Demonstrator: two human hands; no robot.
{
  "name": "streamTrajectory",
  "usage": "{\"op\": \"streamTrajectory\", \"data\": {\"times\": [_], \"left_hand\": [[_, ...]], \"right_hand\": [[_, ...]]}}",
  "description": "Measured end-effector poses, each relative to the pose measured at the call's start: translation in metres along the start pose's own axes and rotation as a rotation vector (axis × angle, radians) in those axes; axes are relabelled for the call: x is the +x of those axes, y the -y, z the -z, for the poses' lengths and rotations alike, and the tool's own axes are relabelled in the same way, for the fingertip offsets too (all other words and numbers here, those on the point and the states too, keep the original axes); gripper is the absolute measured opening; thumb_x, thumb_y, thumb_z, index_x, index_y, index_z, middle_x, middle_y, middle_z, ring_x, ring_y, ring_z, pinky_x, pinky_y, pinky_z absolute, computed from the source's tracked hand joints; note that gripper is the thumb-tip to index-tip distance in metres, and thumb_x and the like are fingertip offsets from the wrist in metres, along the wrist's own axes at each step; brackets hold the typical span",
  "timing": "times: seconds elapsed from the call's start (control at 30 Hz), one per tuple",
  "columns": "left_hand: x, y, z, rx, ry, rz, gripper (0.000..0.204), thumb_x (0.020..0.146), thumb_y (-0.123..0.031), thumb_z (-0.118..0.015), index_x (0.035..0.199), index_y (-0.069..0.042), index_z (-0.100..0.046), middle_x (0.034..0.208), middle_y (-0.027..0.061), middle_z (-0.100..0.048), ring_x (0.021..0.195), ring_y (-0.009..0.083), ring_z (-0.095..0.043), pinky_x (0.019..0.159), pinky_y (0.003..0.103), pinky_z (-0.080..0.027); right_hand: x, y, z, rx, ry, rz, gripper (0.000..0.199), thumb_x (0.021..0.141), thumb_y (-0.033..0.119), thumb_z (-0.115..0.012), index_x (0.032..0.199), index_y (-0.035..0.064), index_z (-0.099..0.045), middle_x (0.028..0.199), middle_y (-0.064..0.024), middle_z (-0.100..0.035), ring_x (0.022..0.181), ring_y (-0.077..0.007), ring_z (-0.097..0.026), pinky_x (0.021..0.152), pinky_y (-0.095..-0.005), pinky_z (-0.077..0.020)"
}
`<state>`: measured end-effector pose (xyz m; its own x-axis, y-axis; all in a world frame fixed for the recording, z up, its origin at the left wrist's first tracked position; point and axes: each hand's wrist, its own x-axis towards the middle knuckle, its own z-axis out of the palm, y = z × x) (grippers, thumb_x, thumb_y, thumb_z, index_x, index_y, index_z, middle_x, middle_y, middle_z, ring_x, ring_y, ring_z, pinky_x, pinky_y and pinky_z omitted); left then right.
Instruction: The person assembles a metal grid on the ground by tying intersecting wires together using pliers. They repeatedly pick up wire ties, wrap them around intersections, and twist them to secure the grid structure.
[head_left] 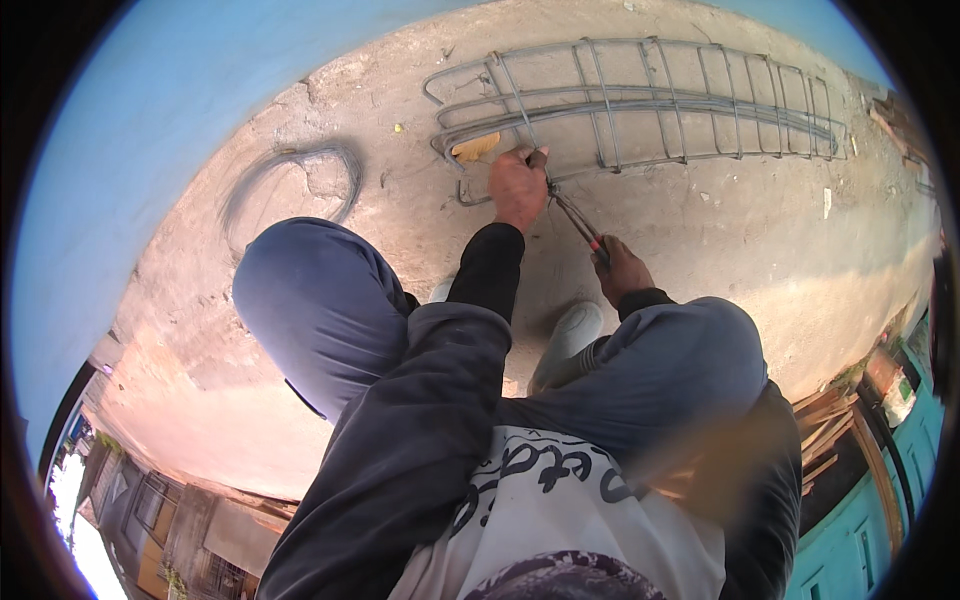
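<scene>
Lettering (549, 472) across shirt (575, 525), pliers (578, 219) beyond

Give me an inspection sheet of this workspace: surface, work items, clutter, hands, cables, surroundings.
Surface: rough, stained concrete ground, sunlit in places.
Work items: metal bar cage lying on the ground; long-handled pincers at its near edge; wire coil off to the left.
Clutter: dry leaf by the cage's left end; small scraps about.
Hands: left hand at the cage, grip partly hidden; right hand closed on the pincers' handles.
Cables: nothing seen.
Surroundings: blue wall; stacked wood at right.
</scene>
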<state>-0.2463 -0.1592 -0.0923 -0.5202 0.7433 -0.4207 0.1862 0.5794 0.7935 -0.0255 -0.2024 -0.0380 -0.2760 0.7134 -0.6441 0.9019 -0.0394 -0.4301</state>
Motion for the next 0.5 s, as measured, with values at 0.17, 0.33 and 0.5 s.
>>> {"op": "streamTrajectory", "data": {"times": [0.17, 0.33, 0.5], "left_hand": [[0.003, 0.011, -0.023, -0.016, 0.085, -0.061, 0.032, 0.091, -0.028, -0.065, 0.082, 0.003, -0.067, 0.074, 0.0233, -0.064, 0.068, 0.0425, -0.06, 0.065, 0.043, -0.047], [-0.024, -0.018, -0.004, -0.165, -0.213, -0.159, 0.029, 0.095, -0.024, -0.066, 0.09, 0.003, -0.058, 0.079, 0.0077, -0.056, 0.07, 0.0195, -0.046, 0.068, 0.036, -0.041], [-0.072, -0.015, -0.012, -0.458, 0.044, 0.602, 0.042, 0.095, -0.044, -0.062, 0.095, -0.002, -0.058, 0.082, 0.0054, -0.056, 0.073, 0.0203, -0.051, 0.065, 0.034, -0.042]], "right_hand": [[-0.006, -0.022, -0.004, 0.162, 0.024, -0.085, 0.033, 0.093, 0.028, -0.065, 0.116, 0.0062, -0.057, 0.097, -0.0204, -0.068, 0.09, -0.0387, -0.066, 0.078, -0.0413, -0.0507], [-0.026, -0.034, 0.025, 0.242, 0.022, -0.074, 0.034, 0.093, 0.03, -0.065, 0.115, 0.0057, -0.058, 0.096, -0.0194, -0.068, 0.089, -0.0366, -0.066, 0.076, -0.0407, -0.0507], [-0.065, -0.05, 0.033, 0.364, 0.027, -0.151, 0.035, 0.093, 0.032, -0.065, 0.114, 0.0052, -0.058, 0.095, -0.0185, -0.067, 0.087, -0.0346, -0.066, 0.075, -0.04, -0.0506]]}}
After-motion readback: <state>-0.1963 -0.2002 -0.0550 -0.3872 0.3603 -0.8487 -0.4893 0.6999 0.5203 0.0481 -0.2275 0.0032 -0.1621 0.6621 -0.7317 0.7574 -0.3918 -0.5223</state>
